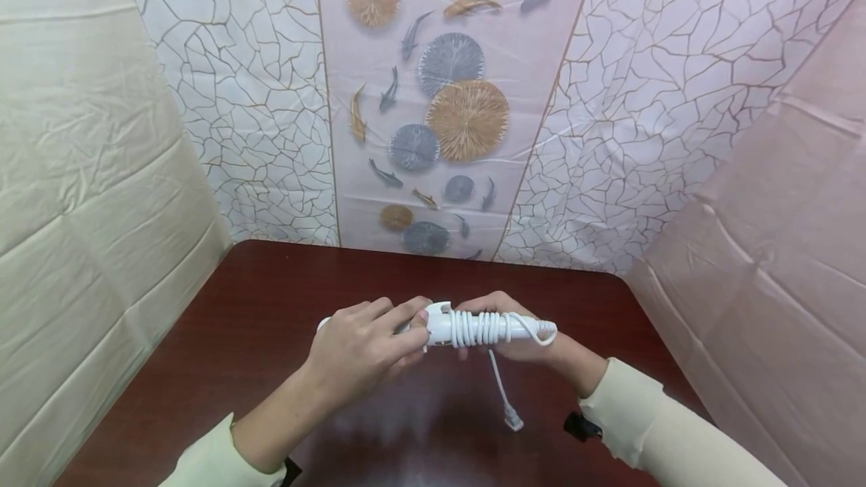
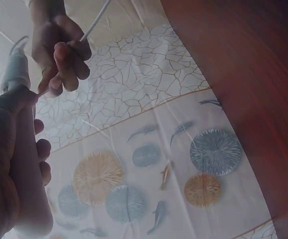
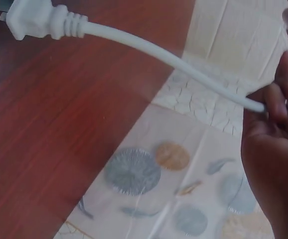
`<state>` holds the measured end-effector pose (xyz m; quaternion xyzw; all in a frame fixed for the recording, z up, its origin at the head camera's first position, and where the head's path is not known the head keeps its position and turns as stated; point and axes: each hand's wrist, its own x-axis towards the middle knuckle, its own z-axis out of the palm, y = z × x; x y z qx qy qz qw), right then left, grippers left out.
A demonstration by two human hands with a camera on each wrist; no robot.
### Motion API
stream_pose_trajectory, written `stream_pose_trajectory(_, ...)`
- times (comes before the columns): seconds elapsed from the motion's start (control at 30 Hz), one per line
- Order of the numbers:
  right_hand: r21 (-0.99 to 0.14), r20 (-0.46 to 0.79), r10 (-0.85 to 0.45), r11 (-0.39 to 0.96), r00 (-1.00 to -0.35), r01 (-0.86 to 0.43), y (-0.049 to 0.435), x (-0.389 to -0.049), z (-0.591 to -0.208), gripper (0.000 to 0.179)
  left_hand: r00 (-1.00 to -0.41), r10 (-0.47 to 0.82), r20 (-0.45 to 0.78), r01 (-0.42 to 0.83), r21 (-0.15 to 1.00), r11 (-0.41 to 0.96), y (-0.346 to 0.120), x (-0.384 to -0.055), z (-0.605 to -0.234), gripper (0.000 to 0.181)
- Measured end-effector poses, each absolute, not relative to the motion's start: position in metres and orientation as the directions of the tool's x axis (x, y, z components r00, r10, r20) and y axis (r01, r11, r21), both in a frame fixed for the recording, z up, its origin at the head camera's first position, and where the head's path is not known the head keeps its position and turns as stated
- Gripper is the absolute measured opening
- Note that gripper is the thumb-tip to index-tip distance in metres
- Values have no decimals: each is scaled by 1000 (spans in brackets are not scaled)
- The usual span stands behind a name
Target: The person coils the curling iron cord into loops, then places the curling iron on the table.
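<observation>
A long white electric appliance (image 1: 441, 328) is held level above the table, its cord (image 1: 480, 329) wound in several turns around one end. My left hand (image 1: 368, 344) grips the appliance's body; the smooth rounded end (image 2: 34, 219) shows below the palm in the left wrist view. On the far side of the coils, my right hand (image 1: 524, 352) pinches the loose cord between curled fingers, seen more plainly in the left wrist view. From those fingers the free cord (image 3: 173, 59) runs to a white two-prong plug (image 3: 32, 20), which hangs over the table.
A dark red-brown wooden table (image 1: 271, 299) lies beneath both hands. Patterned cloth (image 1: 433, 194) with fish and round motifs hangs behind it. Pale cloth walls (image 1: 88, 231) stand along the left and right sides. Dark straps (image 1: 582, 427) show near both cuffs.
</observation>
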<state>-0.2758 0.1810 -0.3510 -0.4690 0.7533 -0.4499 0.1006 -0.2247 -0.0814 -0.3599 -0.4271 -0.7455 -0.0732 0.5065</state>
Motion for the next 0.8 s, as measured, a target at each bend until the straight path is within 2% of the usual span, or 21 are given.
stream_pose_trajectory(0.1,-685,290,-736,286,-611,-670,176,-266,-356,24,-148,543,826,703,-298,646,-81,-225,-360,13)
stream_pose_trajectory(0.23,-623,260,-612,485,-747,-614,171,-250,-366,22,-186,528,828,690,-273,670,-80,-225,-360,21)
stream_pose_trajectory(0.3,-631,286,-577,488,-765,-604,167,-244,-370,22,-208,525,825,679,-264,685,-80,-225,-360,24)
stream_pose_trajectory(0.4,-596,385,-582,435,-716,-675,162,-238,-377,21,-250,519,817,658,-250,710,-80,-224,-359,30)
stream_pose_trajectory(0.53,-416,533,-622,399,-574,-817,156,-233,-382,22,-302,507,807,633,-228,740,-80,-223,-358,33)
stream_pose_trajectory(0.63,-235,583,-631,472,-512,-850,154,-228,-382,22,-319,501,804,623,-221,750,-80,-223,-358,33)
stream_pose_trajectory(0.8,43,584,-649,625,-488,-780,151,-216,-377,17,-342,511,789,616,-222,756,-81,-224,-359,33)
